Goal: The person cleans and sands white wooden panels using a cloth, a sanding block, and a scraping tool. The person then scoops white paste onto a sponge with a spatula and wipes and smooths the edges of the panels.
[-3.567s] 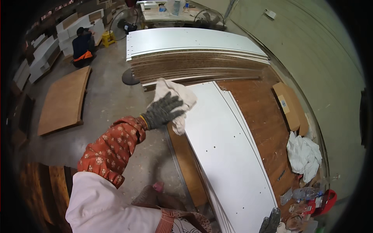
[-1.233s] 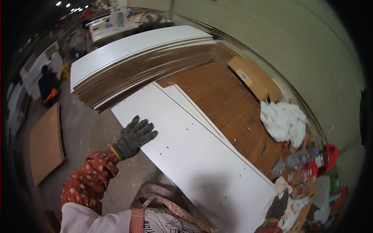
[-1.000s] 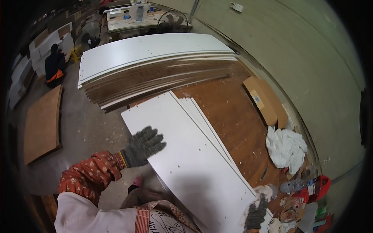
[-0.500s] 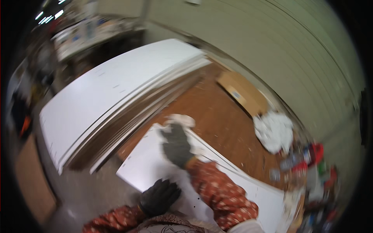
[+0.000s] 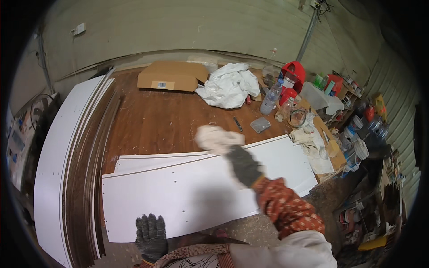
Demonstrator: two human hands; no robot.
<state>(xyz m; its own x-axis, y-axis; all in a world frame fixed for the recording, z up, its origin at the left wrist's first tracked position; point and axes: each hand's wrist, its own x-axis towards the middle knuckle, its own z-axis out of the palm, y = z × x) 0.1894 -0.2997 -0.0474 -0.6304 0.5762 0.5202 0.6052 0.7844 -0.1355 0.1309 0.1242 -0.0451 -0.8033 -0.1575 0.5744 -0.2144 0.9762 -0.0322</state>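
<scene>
A white panel with small dark holes lies on the brown wooden table, on top of another white panel that sticks out behind it. My right hand, in a dark grey glove, is closed on a whitish rag over the top panel's far edge. Both hand and rag are blurred by motion. At the near left edge of the same panel my left hand, gloved alike, rests with its fingers stretched out and nothing in them.
A tall stack of white panels stands at the left. Farther back on the table are a cardboard box and a crumpled white plastic bag. Plastic bottles, a red container and a flat clear piece lie toward the right.
The view has swung to the right. My right hand has carried the rag rightward along the panel's far edge. My left hand now lies at the near left edge, fingers pointing away from me.
</scene>
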